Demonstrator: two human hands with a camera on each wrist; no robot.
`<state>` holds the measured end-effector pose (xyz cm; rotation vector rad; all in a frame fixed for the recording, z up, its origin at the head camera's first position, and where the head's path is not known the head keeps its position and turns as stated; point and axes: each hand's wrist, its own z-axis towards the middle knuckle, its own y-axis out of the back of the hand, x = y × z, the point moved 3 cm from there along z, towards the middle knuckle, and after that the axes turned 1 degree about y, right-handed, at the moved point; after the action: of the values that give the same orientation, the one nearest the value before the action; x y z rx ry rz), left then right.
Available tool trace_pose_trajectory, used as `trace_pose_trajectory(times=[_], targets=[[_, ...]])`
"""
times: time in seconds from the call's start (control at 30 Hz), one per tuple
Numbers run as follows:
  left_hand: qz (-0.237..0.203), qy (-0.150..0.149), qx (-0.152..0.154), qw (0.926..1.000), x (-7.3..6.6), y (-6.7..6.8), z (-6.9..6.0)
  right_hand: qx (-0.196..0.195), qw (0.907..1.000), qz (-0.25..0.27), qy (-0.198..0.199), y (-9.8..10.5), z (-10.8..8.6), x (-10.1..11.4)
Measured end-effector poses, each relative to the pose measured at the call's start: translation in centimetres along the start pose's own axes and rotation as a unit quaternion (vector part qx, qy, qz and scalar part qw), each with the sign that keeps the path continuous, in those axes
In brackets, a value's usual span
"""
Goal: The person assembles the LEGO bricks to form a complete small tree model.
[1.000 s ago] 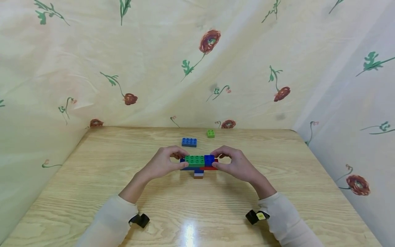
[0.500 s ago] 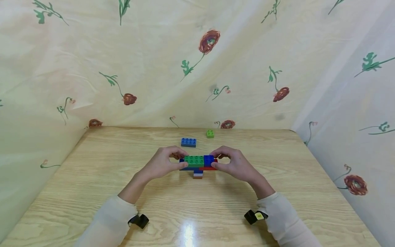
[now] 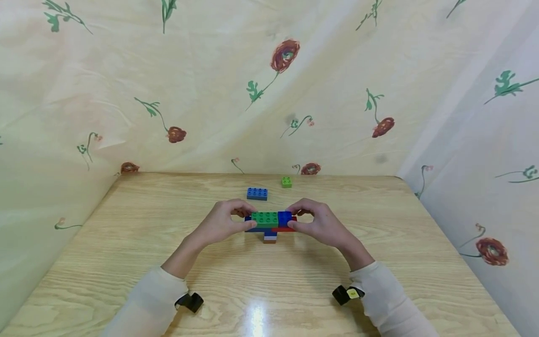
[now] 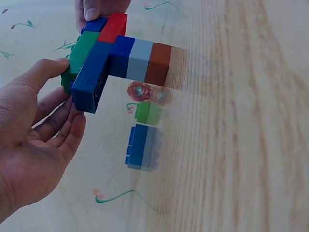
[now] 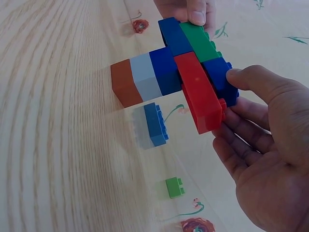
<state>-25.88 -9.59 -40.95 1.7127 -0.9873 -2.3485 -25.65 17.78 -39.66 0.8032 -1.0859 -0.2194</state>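
Wooden table (image 3: 269, 269) spreads before me, and the stack (image 3: 270, 229) stands upright, its foot apparently on the wood, its broad top running left to right, squarely between my left hand (image 3: 223, 222) and right hand (image 3: 317, 224). Neither is nearer; both touch it. My wrists angle inward, thumbs near me, fingers behind. My left pinches the outer end of the green brick (image 3: 265, 219), mostly above the navy brick (image 4: 91, 79). Beyond lies the loose blue brick (image 3: 257, 194). My right pinches the small blue brick (image 3: 284, 218), above the red brick (image 5: 200, 89). Farthest off sits the lime brick (image 3: 286, 182).
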Motion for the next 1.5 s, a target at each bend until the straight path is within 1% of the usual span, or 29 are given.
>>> trace_pose_trajectory(times=[0.27, 0.47, 0.67, 0.93, 1.17, 1.37, 1.5], targets=[[-0.003, 0.012, 0.001, 0.9999, -0.01, -0.04, -0.22, 0.0, 0.9998, 0.021, -0.001, -0.14, -0.15, 0.21], [0.002, 0.018, -0.001, 0.9998, -0.08, -0.11, -0.26, -0.002, 0.9999, 0.0, 0.012, 0.0, -0.3, 0.56], [0.001, 0.014, -0.003, 0.9999, -0.22, -0.21, -0.15, -0.004, 0.9997, -0.015, 0.019, 0.14, -0.3, 0.46], [0.006, 0.029, 0.0, 0.9996, -0.26, -0.18, -0.33, -0.005, 0.9996, -0.014, 0.025, -0.09, -0.16, 0.33], [0.005, 0.025, -0.001, 0.9997, -0.32, 0.03, -0.23, -0.005, 0.9993, -0.019, 0.032, 0.01, -0.04, 0.74], [0.002, 0.025, -0.001, 0.9997, -0.46, -0.11, -0.19, -0.003, 0.9997, -0.015, 0.02, 0.02, -0.21, 0.71], [0.001, 0.021, -0.003, 0.9998, -0.48, -0.21, -0.24, -0.007, 0.9997, -0.016, 0.019, -0.12, -0.33, 0.46]])
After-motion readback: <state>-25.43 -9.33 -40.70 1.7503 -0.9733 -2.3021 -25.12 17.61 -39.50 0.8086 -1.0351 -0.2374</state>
